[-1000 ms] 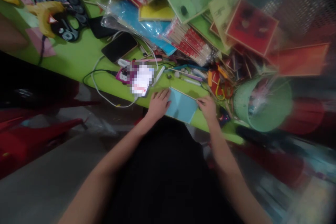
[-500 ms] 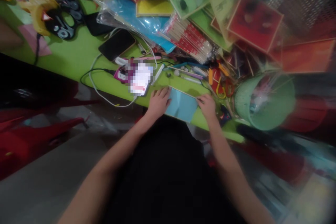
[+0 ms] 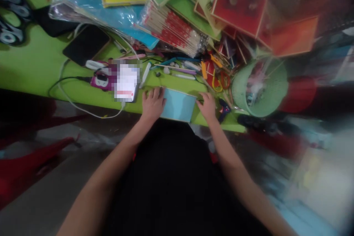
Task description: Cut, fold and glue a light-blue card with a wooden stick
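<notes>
A light blue rectangular sheet lies flat at the table's front edge, in front of my body. A thin pale strip runs along its far edge. My left hand rests palm down on the sheet's left end, fingers stretched out. At the sheet's right end is my right hand, fingers apart and curved; the fingertips are close to the edge, and whether they touch it I cannot make out. Just right of that hand lies a dark glue gun. A lit phone lies left of my left hand.
Beyond the sheet lie pens and yellow-handled scissors on the green table. Bagged sticks and coloured panels are heaped at the back. A green basket stands at right. Cables hang over the front edge at left.
The view has shifted, so the table things appear further left. My right fingers have loosened from the sheet's far right corner. The sheet looks flatter; my left hand stays on its left end.
</notes>
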Demonstrator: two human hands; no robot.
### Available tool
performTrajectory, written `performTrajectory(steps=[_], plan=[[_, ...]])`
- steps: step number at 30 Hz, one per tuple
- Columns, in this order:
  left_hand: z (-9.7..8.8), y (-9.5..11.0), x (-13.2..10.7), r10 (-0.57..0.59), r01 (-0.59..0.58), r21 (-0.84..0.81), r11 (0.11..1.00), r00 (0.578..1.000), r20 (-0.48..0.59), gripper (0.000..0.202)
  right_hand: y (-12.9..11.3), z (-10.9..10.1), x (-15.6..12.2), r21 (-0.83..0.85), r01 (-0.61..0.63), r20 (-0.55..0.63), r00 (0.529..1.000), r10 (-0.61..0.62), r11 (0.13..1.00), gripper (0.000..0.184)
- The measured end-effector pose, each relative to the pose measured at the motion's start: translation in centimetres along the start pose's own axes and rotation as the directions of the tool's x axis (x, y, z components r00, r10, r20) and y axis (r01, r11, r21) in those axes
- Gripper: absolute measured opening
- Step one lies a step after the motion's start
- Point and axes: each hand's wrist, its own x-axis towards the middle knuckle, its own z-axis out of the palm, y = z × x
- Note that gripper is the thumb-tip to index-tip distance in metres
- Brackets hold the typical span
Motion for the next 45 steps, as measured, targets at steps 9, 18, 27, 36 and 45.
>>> performTrajectory(steps=[9,18,27,36,45], plan=[[0.0,0.0,0.0,0.013,-0.013,0.036,0.999,1.000,-0.016,0.060,1.1,-0.7,-1.1,0.095,-0.089,-0.057,0.994,0.094,0.992,0.029],[0.0,0.0,-0.1,0.015,-0.015,0.038,0.999,1.000,-0.013,0.060,-0.3,0.6,0.3,0.283,-0.108,-0.067,0.989,0.132,0.953,0.012],[0.3,0.0,0.0,0.025,-0.023,0.059,0.998,0.999,-0.033,0.059,0.3,0.6,0.6,0.207,-0.050,-0.061,0.996,0.064,0.977,0.015],[0.1,-0.2,0.1,0.008,-0.007,0.015,1.000,0.999,-0.037,0.062,0.9,-2.3,1.8,0.289,-0.005,0.026,1.000,-0.003,0.957,0.011],[-3.0,4.7,0.9,0.117,-0.152,-0.123,0.981,0.961,-0.251,0.046,-1.9,-7.4,1.8,0.347,0.095,-0.054,0.995,-0.082,0.933,0.011]])
